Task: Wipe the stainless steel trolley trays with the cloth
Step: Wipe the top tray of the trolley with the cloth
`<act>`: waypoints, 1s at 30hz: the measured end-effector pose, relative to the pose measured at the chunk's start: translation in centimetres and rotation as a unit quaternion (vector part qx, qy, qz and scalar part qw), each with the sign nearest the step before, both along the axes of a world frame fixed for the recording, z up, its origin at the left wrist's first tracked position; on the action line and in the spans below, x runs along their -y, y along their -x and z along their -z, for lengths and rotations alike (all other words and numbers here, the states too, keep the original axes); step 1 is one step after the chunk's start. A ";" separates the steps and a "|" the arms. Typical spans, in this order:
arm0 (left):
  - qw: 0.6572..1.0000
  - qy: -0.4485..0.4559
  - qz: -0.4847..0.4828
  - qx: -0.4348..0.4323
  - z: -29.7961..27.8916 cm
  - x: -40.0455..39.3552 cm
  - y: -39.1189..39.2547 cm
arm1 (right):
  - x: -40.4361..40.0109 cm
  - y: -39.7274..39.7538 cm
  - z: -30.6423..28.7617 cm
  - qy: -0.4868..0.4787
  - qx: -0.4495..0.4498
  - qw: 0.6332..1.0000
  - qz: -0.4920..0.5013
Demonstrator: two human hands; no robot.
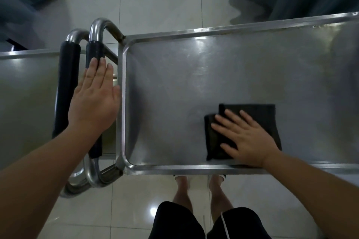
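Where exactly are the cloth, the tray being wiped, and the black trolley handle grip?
cloth (258, 111), head view, upper part beyond the fingers
tray (174, 87), head view, bare steel floor
handle grip (68, 75), head view, middle of the black sleeve

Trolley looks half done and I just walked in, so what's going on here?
A person is wiping the top tray of a stainless steel trolley. Their right hand lies flat, fingers straight, on a folded dark cloth near the tray's near edge. The left hand, open with straight fingers, is over the black-padded handle at the trolley's end. A second trolley's handle sits alongside.
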State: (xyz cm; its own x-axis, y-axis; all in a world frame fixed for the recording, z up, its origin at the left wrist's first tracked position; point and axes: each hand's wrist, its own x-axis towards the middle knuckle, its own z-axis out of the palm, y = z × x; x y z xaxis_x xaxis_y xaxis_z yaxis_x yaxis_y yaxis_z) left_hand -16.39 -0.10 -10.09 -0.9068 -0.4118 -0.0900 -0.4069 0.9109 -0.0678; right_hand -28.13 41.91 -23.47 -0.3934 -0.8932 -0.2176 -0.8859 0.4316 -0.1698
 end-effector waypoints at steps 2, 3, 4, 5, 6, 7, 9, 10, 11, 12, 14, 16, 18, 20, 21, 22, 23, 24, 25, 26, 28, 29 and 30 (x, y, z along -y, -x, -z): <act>1.000 -0.001 0.000 0.001 0.0 0.0 0.0 | 1.8 3.4 0.1 0.012 -0.011 0.998 0.065; 1.000 -0.001 0.000 -0.001 0.0 0.0 0.0 | 2.9 5.4 0.0 0.014 -0.014 0.996 0.093; 1.000 -0.003 -0.001 -0.003 0.0 0.0 0.0 | 4.0 7.6 -0.2 0.011 -0.014 0.993 0.114; 1.000 -0.005 -0.003 -0.004 -0.1 -0.1 0.0 | 5.2 9.9 -0.3 0.006 -0.010 0.991 0.132; 1.000 -0.006 -0.005 -0.005 -0.1 -0.1 0.0 | 6.2 12.2 -0.4 0.000 -0.005 0.989 0.150; 1.000 -0.007 -0.007 -0.007 -0.1 -0.1 0.0 | 7.1 14.3 -0.5 -0.005 0.003 0.986 0.168; 1.000 -0.007 -0.010 -0.012 -0.1 -0.1 -0.1 | 8.5 17.7 -0.6 -0.010 0.014 0.979 0.205; 1.000 -0.007 -0.009 -0.014 -0.1 -0.1 0.0 | 9.0 19.0 -0.7 -0.009 0.019 0.975 0.222; 1.000 -0.006 -0.009 -0.015 -0.1 -0.1 0.0 | 9.4 20.0 -0.8 -0.008 0.023 0.972 0.235; 1.000 -0.005 -0.009 -0.016 -0.1 0.0 -0.1 | 9.8 20.7 -1.0 -0.007 0.026 0.970 0.243; 1.000 -0.007 -0.011 -0.019 0.0 -0.1 -0.1 | 10.1 21.4 -1.3 -0.005 0.027 0.968 0.249; 1.000 -0.010 -0.010 -0.020 0.0 -0.1 -0.1 | 9.7 21.0 -1.4 -0.001 0.020 0.968 0.250; 1.000 -0.010 -0.009 -0.020 0.0 -0.1 -0.1 | 8.7 19.7 -1.3 0.006 0.007 0.970 0.242; 1.000 -0.010 -0.007 -0.023 0.1 0.0 -0.1 | 7.2 17.6 -1.4 0.006 0.005 0.974 0.227; 1.000 -0.009 -0.010 -0.025 0.1 0.0 -0.1 | 6.2 16.2 -1.4 0.005 0.005 0.975 0.222; 1.000 -0.009 -0.011 -0.028 0.2 -0.1 -0.1 | 5.0 14.6 -1.3 0.003 0.004 0.975 0.221; 0.999 -0.009 -0.011 -0.030 0.2 -0.1 -0.1 | 3.8 12.8 -1.3 0.001 0.002 0.975 0.222; 0.999 -0.010 -0.010 -0.031 0.3 -0.1 -0.1 | 2.6 10.8 -1.2 -0.002 0.002 0.975 0.222; 0.999 -0.011 -0.009 -0.031 0.2 -0.1 -0.1 | 1.3 8.7 -1.1 -0.006 0.003 0.975 0.223; 0.999 -0.013 -0.009 -0.032 0.2 0.0 -0.1 | 0.0 6.3 -1.0 -0.010 0.003 0.974 0.226; 0.999 -0.021 -0.013 -0.036 0.2 0.2 -0.1 | -2.6 1.4 -0.6 -0.020 -0.001 0.973 0.229; 0.999 -0.026 -0.016 -0.037 0.2 0.3 -0.1 | -3.7 -0.8 -0.4 -0.029 -0.007 0.974 0.224; 0.999 -0.031 -0.017 -0.039 0.2 0.4 -0.1 | -4.4 -2.8 -0.2 -0.039 -0.013 0.975 0.217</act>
